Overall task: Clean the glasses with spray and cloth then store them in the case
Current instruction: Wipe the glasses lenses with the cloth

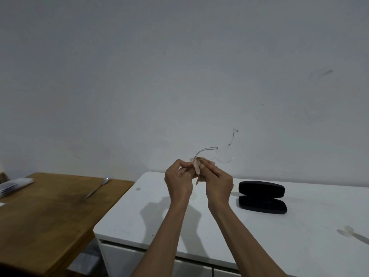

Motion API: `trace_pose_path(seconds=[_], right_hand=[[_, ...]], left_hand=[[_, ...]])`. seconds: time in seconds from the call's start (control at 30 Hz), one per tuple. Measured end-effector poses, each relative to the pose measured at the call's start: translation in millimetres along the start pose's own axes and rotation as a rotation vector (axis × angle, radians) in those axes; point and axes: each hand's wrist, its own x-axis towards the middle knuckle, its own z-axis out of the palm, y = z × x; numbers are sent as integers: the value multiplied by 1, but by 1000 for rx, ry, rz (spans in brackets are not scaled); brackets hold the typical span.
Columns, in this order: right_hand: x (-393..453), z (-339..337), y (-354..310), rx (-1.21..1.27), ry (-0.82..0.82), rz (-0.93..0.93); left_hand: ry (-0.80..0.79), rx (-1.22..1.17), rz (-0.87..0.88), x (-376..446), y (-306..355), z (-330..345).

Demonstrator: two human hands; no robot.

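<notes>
Clear-framed glasses [217, 154] mid-wipe, both hands [178, 179] [218, 181] pinching beige cloth [199, 169] on them; black case [262, 196] open near worktop's back edge, storing left.

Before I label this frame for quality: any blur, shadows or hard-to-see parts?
Head view: papers at left edge motion-blurred; forearms cast a soft shadow on the white table; clear glasses nearly vanish against the wall; black case sharp.
</notes>
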Motion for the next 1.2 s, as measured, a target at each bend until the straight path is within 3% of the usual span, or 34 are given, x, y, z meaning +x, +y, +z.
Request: trace_pose_path(seconds=[0.17,0.4,0.7,1.2], right_hand=[[1,-10,-1,65,-230,64],[-1,-22,2,-98,-382,33],[6,-36,5,-284,-326,-17],[20,-67,2,-391,-150,-98]], left_hand=[[-10,54,12,9,0,-11],[-22,98,-22,17,-16,-24],[-56,79,-6,13,-22,-22],[66,61,153,35,-31,-34]])
